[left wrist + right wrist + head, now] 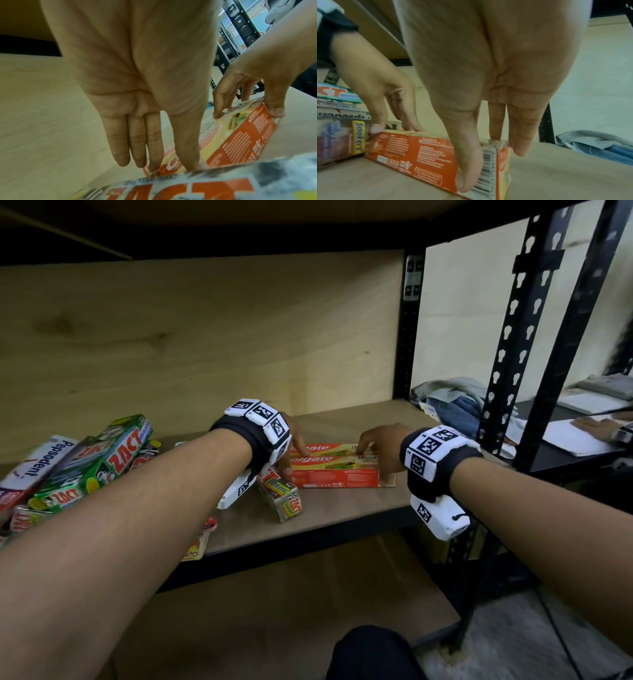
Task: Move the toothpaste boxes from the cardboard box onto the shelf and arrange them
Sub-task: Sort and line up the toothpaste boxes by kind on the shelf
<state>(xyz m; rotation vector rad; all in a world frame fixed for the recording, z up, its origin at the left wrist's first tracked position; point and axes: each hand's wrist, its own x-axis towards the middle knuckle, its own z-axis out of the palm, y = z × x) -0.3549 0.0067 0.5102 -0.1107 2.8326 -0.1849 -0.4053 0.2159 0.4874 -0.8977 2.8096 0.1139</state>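
Two red Colgate boxes point(339, 465) lying side by side on the wooden shelf point(342, 515), long sides touching, pinched at either end. Left hand point(289, 451) at the left end, fingers straight on the top face and thumb down the front; right hand point(378, 451) at the right end, thumb pressed over the barcode, fingers reaching behind. Held this way, probably, to square the pair against each other and slide them as one into line. Heaped to the left, a loose pile of Zact and Pepsodent boxes point(78, 470), with a Smokers box point(281, 498) just beside the left hand, not yet arranged. Barcode and thumb contact plain only in the right wrist view; fingertip placement on the top face plain only in the left wrist view. No cardboard box visible anywhere.
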